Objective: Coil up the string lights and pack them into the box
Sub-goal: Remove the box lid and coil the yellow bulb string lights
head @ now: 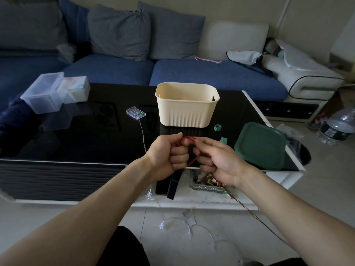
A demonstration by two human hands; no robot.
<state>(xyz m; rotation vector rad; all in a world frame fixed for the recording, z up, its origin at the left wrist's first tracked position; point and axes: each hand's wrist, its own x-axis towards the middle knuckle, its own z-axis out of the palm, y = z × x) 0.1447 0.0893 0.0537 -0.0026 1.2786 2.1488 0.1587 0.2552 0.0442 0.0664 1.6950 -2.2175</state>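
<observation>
A thin red string-light wire [189,139] is bunched between both hands over the front edge of the black table [99,143]. My left hand [169,152] grips the small red coil in a fist. My right hand [213,156] pinches the wire beside it, and the rest trails down past my right wrist to the floor [255,214]. The cream box [187,104] stands open on the table just behind my hands. A second string with white star lights [169,223] lies on the floor, its wire running up to a clear battery case [135,112] on the table.
A green lid [261,145] lies at the table's right front corner, with two small green rings [217,127] near it. Clear plastic containers [46,93] sit at the back left. A blue sofa stands behind the table, and a water bottle [338,125] rests on the floor at the right.
</observation>
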